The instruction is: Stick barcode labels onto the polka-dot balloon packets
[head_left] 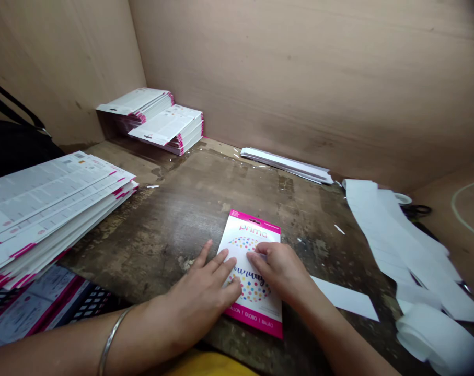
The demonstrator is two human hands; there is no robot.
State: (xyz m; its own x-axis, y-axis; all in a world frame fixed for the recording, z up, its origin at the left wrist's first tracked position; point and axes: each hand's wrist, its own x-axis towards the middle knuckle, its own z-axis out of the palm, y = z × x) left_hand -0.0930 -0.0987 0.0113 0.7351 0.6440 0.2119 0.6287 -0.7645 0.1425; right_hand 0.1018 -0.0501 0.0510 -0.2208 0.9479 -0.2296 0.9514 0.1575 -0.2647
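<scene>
A white card with a pink border and coloured dots (256, 237) lies flat near the front edge of a worn dark wooden table (189, 203). My left hand (205, 292) rests on the card's left side, fingers stretched out flat and apart. My right hand (278, 269) lies on the card's middle, fingers curled down and pressed together against its surface; whether anything is under the fingertips is hidden. A thin bangle (112, 334) sits on my left wrist.
A fanned stack of white and pink cards (44, 203) lies at the left, two more stacks (158, 120) in the far corner. A bundle of white strips (287, 164) lies by the back wall. White label backing tape (401, 235) trails on the right into a roll (436, 337).
</scene>
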